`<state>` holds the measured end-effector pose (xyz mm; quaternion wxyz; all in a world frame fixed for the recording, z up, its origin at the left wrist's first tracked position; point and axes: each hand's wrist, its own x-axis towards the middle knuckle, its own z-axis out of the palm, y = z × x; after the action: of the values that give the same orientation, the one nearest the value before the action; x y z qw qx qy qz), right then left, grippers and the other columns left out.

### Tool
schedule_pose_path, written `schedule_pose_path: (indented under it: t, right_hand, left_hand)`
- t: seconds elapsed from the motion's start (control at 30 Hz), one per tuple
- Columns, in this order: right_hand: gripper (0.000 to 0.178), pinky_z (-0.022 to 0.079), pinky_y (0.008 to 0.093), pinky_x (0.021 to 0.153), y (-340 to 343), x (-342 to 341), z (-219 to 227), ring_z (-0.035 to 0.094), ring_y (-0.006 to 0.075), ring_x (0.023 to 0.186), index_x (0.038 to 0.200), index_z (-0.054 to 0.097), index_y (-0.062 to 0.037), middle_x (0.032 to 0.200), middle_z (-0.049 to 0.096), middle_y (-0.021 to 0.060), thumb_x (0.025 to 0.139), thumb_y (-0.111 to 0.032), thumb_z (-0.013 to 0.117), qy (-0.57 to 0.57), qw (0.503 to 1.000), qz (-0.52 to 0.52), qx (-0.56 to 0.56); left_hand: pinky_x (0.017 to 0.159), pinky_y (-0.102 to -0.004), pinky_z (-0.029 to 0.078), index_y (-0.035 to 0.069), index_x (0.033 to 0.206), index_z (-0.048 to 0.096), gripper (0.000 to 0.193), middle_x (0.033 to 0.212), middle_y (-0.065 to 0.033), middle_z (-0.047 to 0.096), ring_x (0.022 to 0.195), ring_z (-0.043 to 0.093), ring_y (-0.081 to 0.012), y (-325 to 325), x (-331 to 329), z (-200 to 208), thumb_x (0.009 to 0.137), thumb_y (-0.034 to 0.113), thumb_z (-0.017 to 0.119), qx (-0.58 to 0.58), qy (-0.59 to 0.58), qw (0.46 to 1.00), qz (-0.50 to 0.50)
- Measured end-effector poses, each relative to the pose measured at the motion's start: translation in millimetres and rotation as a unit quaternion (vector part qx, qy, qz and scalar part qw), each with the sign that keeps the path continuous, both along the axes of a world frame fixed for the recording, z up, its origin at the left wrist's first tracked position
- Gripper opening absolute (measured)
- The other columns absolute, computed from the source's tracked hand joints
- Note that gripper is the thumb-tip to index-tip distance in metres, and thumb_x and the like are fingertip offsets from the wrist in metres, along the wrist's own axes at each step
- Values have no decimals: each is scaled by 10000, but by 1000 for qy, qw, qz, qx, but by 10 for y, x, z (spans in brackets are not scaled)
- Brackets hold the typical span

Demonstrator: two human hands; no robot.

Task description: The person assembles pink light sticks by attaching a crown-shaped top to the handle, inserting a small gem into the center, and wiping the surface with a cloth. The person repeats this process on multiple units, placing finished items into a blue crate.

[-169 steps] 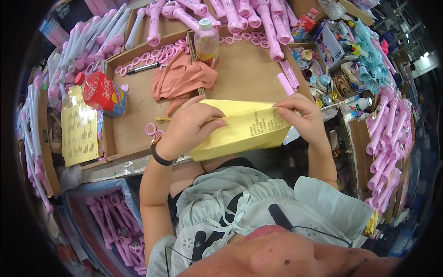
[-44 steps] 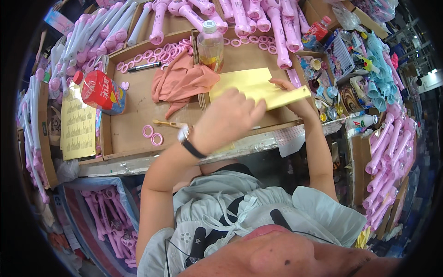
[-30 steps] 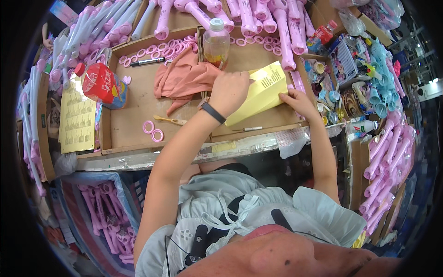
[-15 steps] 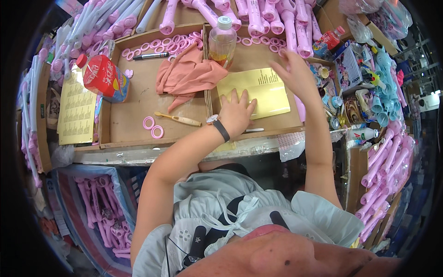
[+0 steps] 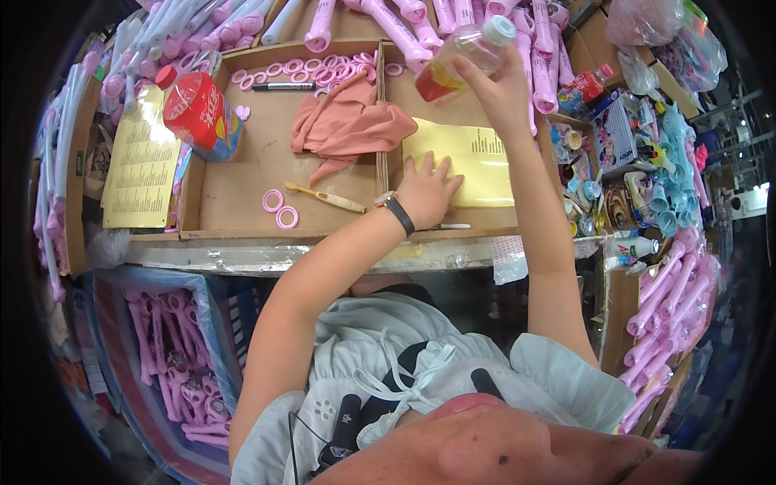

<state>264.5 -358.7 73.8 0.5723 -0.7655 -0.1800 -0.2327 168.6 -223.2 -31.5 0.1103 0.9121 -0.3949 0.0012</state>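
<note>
L hand [image 5: 431, 190] open, palm-down on sheet [image 5: 478, 168], ctr-right of frame | R hand [image 5: 503, 90] gripping tilted bottle [image 5: 440, 76], upper ctr-right | we'd pin sheet flat, hold bottle firmly | edges: divider [image 5: 382, 174] L of sheet, tray's front wall [image 5: 307, 235] nr us; most open room L of cloth [image 5: 347, 129], ctr-left

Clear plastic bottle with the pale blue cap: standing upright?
No, the right hand holds the clear plastic bottle tilted, its pale blue cap toward the upper right of the picture.

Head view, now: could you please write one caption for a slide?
Left hand flat on a yellow sheet, right hand gripping a tilted clear bottle, coral cloth lying to the left.
</note>
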Motion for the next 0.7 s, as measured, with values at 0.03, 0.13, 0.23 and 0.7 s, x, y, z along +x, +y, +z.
schedule_pose_path:
  t: [0.03, 0.13, 0.23, 0.7]
  right_hand:
    - [595, 467, 307, 836, -33, -91, 42, 598, 177, 963, 1169, 513, 16, 1078, 605, 111, 722, -279, 772, 36, 999, -16, -1]
    - [569, 468, 295, 832, -129, -287, 91, 593, 162, 964, 1177, 512, 4, 1083, 602, 96, 726, -229, 769, 80, 997, -5, 3]
    - [586, 453, 303, 870, -134, -426, -89, 576, 172, 1005, 1192, 507, -3, 1105, 590, 98, 717, -217, 774, 130, 991, 16, 18]
    - [549, 390, 388, 975, -789, -417, -693, 505, 287, 1161, 1258, 476, 2, 1210, 545, 186, 768, -158, 666, 245, 960, -64, -116]
  left_hand:
    - [965, -564, 322, 158, 1276, 480, 556, 1318, -154, 416, 1225, 373, -372, 4, 5, 17, 798, 399, 629, -13, -18, 1000, 3]
    - [938, -473, 370, 119, 1155, 538, 500, 1179, -118, 501, 1128, 453, -314, 9, 60, 63, 755, 392, 663, -33, 35, 999, 19]
    - [840, -372, 448, 43, 983, 562, 435, 982, -93, 552, 975, 535, -254, 1, 52, 46, 695, 337, 701, -59, -58, 996, 41]
    - [783, -348, 490, 21, 962, 541, 444, 995, -100, 545, 980, 552, -257, 30, 20, -36, 663, 280, 741, -80, -47, 995, 28]
